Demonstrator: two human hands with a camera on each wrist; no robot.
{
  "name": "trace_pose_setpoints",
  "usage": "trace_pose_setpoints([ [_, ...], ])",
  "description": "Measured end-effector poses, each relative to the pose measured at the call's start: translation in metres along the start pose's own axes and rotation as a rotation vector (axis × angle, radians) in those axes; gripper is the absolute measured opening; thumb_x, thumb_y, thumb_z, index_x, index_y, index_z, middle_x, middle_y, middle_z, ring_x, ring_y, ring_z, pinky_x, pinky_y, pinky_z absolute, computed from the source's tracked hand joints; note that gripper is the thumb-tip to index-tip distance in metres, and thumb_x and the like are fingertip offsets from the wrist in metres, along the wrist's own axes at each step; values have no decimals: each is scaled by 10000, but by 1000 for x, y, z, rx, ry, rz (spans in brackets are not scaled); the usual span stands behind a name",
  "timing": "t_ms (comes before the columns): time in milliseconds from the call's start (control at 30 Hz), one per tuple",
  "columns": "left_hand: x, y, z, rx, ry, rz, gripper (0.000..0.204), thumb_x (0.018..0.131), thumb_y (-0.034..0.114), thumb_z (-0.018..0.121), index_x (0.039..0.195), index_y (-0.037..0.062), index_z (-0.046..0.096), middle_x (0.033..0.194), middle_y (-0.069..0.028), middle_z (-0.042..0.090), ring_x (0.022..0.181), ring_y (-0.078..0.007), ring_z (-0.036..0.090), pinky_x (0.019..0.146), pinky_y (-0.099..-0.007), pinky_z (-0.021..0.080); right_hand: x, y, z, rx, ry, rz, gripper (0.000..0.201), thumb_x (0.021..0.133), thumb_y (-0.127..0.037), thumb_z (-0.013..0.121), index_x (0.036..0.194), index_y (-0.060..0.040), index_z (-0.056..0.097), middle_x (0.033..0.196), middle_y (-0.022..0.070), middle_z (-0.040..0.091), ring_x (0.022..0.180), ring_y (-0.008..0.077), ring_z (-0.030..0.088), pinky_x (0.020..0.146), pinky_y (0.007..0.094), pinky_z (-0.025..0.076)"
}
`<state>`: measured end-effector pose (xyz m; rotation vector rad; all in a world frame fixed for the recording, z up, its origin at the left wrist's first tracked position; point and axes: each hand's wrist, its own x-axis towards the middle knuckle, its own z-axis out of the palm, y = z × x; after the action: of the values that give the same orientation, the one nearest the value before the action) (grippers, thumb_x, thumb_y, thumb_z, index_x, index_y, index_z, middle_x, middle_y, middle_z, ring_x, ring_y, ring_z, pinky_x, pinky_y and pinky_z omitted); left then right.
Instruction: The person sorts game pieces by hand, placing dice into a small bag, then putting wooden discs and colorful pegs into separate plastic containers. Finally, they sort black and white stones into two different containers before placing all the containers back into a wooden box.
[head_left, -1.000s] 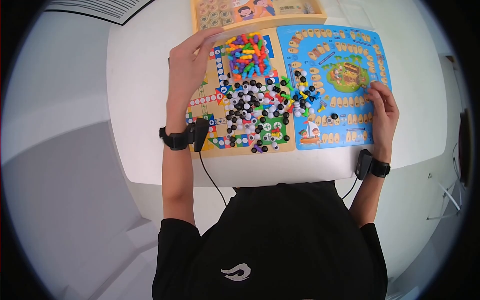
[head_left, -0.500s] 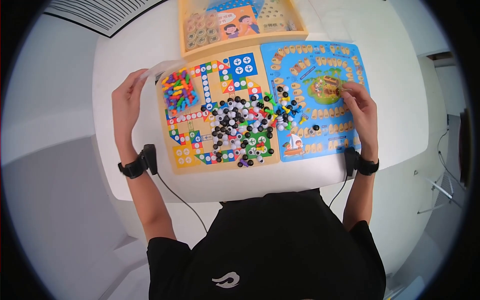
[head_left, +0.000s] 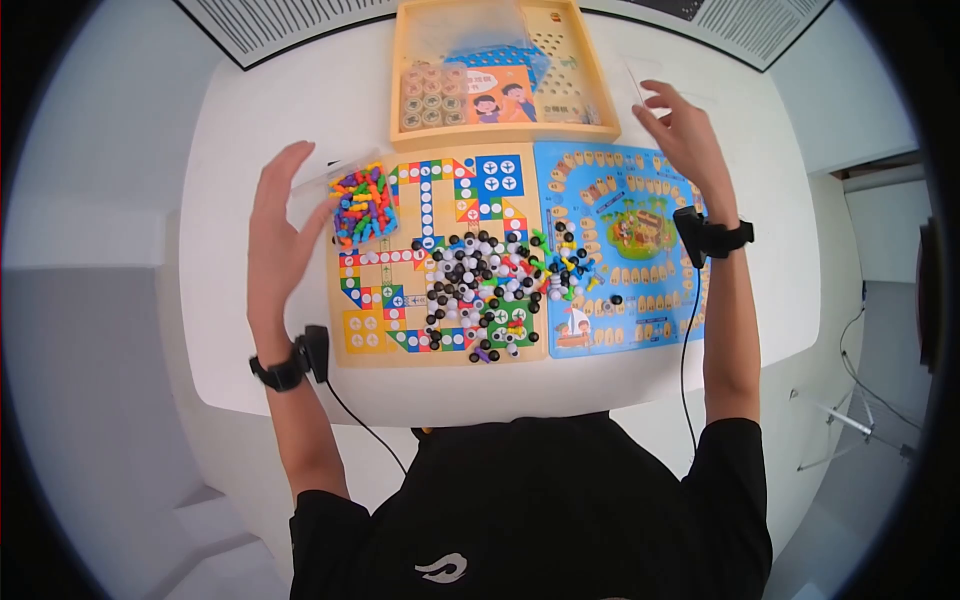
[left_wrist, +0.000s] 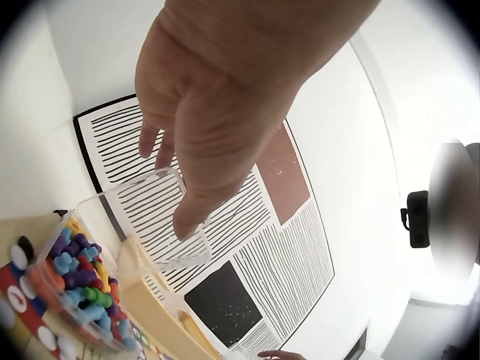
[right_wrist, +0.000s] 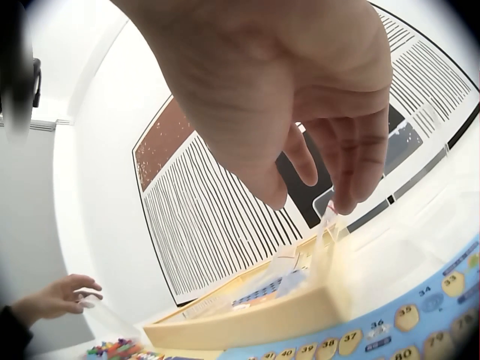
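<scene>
My left hand [head_left: 283, 225] is at the upright clear lid [left_wrist: 142, 217] of a small plastic box of colored pegs [head_left: 362, 205]; its thumb overlaps the lid's edge, and the fingers stand apart from the thumb. The box sits on the left part of a ludo board [head_left: 370, 325]. My right hand [head_left: 690, 140] has reached past the blue board to the back right, its fingertips beside a thin clear plastic piece [right_wrist: 324, 204]. Thumb and fingers are spread, with nothing seen pinched between them.
Black and white pieces [head_left: 465, 270] lie in a loose heap across the ludo board, mixed with several colored pegs at its right. A blue treasure-map board [head_left: 560, 315] lies alongside. Behind stands a shallow wooden box [head_left: 505, 136] holding round wooden pieces [head_left: 433, 98] and a booklet [head_left: 503, 95].
My left hand has carried the peg box from the ludo board's middle to its left side. My right hand has moved from over the blue board to the back right.
</scene>
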<state>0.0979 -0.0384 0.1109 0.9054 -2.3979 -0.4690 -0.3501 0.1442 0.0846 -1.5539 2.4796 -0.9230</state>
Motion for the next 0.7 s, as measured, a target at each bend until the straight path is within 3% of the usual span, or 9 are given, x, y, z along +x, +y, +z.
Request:
trace_pose_setpoints([
  [100, -28, 16, 0, -24, 25, 3, 626, 872, 15, 780, 1453, 52, 549, 1479, -136, 570, 1400, -303, 521, 1164, -406, 418, 10, -2, 20, 49, -79, -6, 356, 972, -252, 693, 1289, -90, 676, 1039, 153, 759, 806, 318, 736, 768, 422, 587],
  [167, -49, 22, 3, -65, -7, 0, 624, 867, 21, 781, 1447, 47, 552, 1488, -144, 563, 1402, -313, 518, 1167, -410, 416, 16, -13, 25, -31, -63, -7, 318, 939, -212, 703, 1242, -117, 703, 1061, 113, 741, 913, 307, 715, 777, 422, 582],
  [233, -68, 27, 6, -53, 16, 5, 619, 857, 18, 785, 1433, 45, 561, 1478, -149, 570, 1398, -333, 519, 1165, -423, 419, 20, -25, 29, -414, 222, -217, 306, 909, -185, 721, 1208, -119, 722, 1127, 62, 716, 1059, 264, 666, 832, 408, 562],
  [367, -92, 40, 14, -93, 79, -26, 520, 853, 6, 782, 1347, 36, 621, 1396, -154, 618, 1349, -355, 554, 1116, -437, 460, 52, -41, 37, -470, 180, -437, 310, 885, -174, 739, 1192, -130, 737, 1179, 31, 695, 1150, 243, 616, 914, 407, 534],
  [433, -104, 44, 21, -202, 56, -39, 433, 841, 24, 805, 1253, 73, 683, 1271, -121, 673, 1256, -339, 603, 1046, -436, 509, 75, -44, 52, -495, 3, -516, 335, 871, -157, 744, 1205, -128, 732, 1205, 44, 707, 1168, 252, 620, 982, 421, 506],
  [467, -106, 54, 23, -267, 28, -76, 325, 854, 53, 803, 1168, 76, 719, 1148, -96, 712, 1128, -326, 653, 978, -431, 534, 87, -44, 59, -487, -1, -539, 335, 871, -157, 744, 1205, -128, 732, 1205, 44, 707, 1168, 252, 620, 982, 421, 506],
  [567, -122, 64, 35, -333, -82, -12, 265, 884, 90, 783, 1143, 87, 725, 1111, -71, 718, 1062, -294, 666, 938, -413, 545, 123, -30, 79, -598, -186, -517, 371, 845, -126, 738, 1216, -127, 725, 1210, 70, 724, 1188, 282, 635, 970, 437, 522],
  [633, -129, 70, 37, -341, -84, 5, 265, 883, 91, 787, 1142, 84, 732, 1106, -62, 722, 1059, -286, 673, 941, -409, 547, 149, -9, 92, -576, -405, -498, 432, 839, -142, 747, 1265, -83, 704, 1161, 133, 737, 1106, 332, 674, 915, 435, 539],
  [700, -138, 72, 40, -347, -86, 19, 264, 881, 92, 790, 1140, 81, 739, 1102, -53, 727, 1055, -277, 680, 944, -405, 549, 157, -8, 93, -508, -464, -489, 401, 838, -142, 745, 1231, -68, 712, 1133, 149, 740, 1071, 340, 687, 896, 438, 545],
])
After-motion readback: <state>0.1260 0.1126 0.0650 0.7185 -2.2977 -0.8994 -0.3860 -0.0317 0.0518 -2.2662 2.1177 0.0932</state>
